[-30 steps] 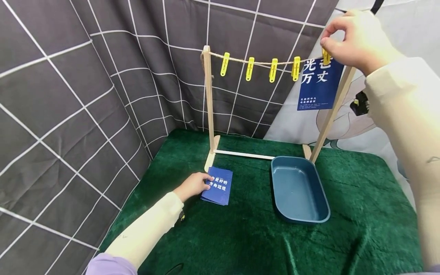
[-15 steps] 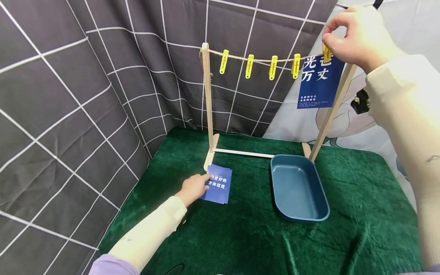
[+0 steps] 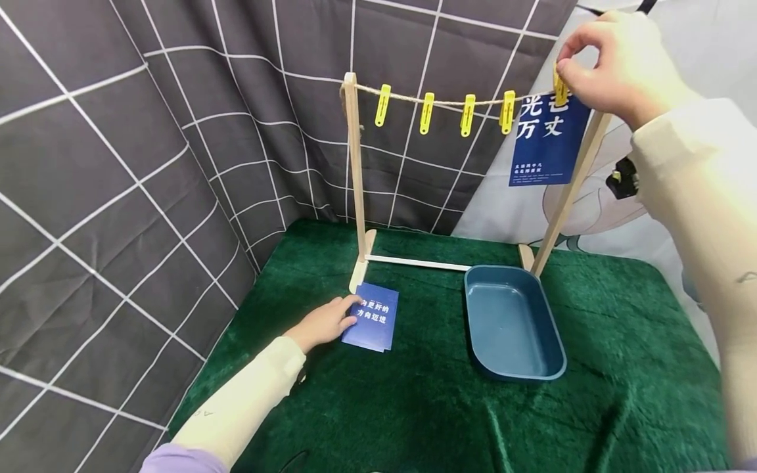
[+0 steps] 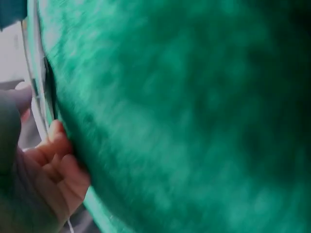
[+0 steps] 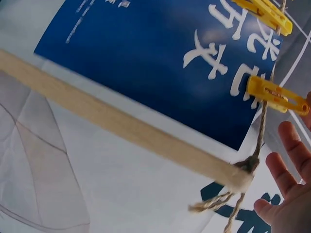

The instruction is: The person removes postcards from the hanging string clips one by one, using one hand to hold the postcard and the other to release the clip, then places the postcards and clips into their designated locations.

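In the head view my right hand [image 3: 621, 69] pinches the upper end of a yellow clothespin [image 3: 560, 89] on a twine line [image 3: 408, 98]. A blue card [image 3: 547, 144] with white Chinese characters hangs there, its top edge at the clothespin. The right wrist view shows the clothespin [image 5: 277, 94] over the card's [image 5: 146, 63] edge, with several fingers [image 5: 294, 150] held apart from it. Lower left, my left hand [image 3: 322, 322] touches the left edge of a stack of blue cards [image 3: 375, 328] lying on the table. Thin card edges [image 4: 41, 73] pass by its fingers in the left wrist view.
The wooden stand has a left post [image 3: 357, 177], a right post [image 3: 568, 203] and a white bottom bar [image 3: 420, 263]. Several more yellow clothespins [image 3: 426, 113] hang along the twine. A blue tray [image 3: 511, 378] sits at the right on the green cloth [image 3: 414, 407].
My left hand has drawn back slightly leftward along the card stack, its fingers covering less of the top card. My right hand keeps its pinch on the clothespin. The view shifted slightly.
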Demonstrator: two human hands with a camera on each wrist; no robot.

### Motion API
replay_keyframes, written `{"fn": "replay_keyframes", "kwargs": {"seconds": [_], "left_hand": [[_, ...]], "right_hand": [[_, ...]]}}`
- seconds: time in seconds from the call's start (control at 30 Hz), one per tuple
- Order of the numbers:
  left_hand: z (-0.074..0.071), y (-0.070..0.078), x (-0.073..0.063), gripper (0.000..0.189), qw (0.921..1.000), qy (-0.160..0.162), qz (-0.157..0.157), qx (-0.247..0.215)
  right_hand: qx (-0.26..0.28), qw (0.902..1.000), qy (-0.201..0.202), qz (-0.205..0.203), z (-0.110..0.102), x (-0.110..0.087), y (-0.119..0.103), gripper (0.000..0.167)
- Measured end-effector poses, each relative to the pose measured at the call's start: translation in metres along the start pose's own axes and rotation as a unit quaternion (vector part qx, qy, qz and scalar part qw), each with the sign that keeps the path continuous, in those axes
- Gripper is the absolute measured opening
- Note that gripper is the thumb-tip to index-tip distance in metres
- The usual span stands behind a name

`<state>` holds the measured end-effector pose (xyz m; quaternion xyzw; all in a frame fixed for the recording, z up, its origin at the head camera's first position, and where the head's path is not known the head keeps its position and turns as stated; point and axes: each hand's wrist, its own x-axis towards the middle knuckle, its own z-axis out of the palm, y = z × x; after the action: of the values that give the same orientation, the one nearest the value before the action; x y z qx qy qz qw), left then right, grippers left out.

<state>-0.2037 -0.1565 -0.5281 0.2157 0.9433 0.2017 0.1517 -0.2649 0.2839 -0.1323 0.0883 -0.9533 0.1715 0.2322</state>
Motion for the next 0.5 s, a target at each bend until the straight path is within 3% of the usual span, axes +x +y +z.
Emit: {"fn": "replay_keyframes", "kwargs": {"seconds": [0.17,0.3,0.4,0.5], "left_hand": [[-0.019,0.000,0.009,0.049,0.9973,-0.044,-0.023,-0.054],[-0.045,0.010,0.030,0.049,0.9967,-0.065,-0.019,-0.045],[-0.073,0.030,0.049,0.043,0.9956,-0.087,0.003,-0.036],[-0.104,0.064,0.068,0.036,0.9919,-0.107,0.043,-0.054]], "right_hand": [[0.013,0.9998,0.014,0.010,-0.006,-0.002,0.007,0.040],[0.006,0.9995,0.013,0.027,-0.008,-0.001,0.013,0.044],[-0.006,0.9990,-0.002,0.043,-0.010,0.002,0.014,0.051],[-0.039,0.9984,-0.013,0.039,-0.012,0.008,0.014,0.055]]}}
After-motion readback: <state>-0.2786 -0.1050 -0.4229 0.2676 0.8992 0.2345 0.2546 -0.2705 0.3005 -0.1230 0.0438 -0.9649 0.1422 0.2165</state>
